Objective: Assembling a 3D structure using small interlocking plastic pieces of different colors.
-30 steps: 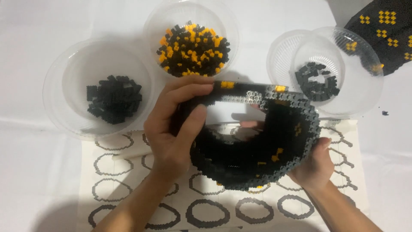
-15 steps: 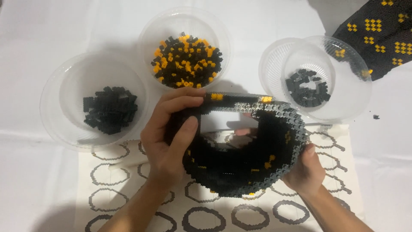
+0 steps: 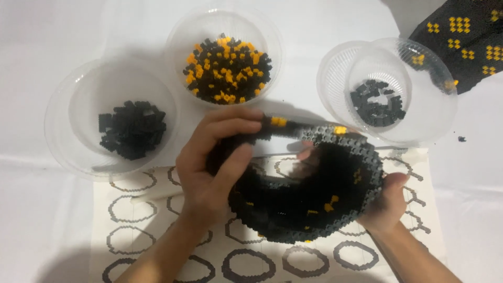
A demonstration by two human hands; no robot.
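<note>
While we are holding the black brick ring [image 3: 314,209] upright above the printed sheet [image 3: 157,209], our left hand [image 3: 215,162] is curling over its upper left rim, fingers pinching the wall. Our right hand [image 3: 385,207] is cupping its lower right edge, so the ring is spanning between both hands, its long axis running left to right.

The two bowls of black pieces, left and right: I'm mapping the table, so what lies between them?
In the head view, between the left bowl and the right bowl stands a third clear bowl holding mixed black and orange pieces.
</note>
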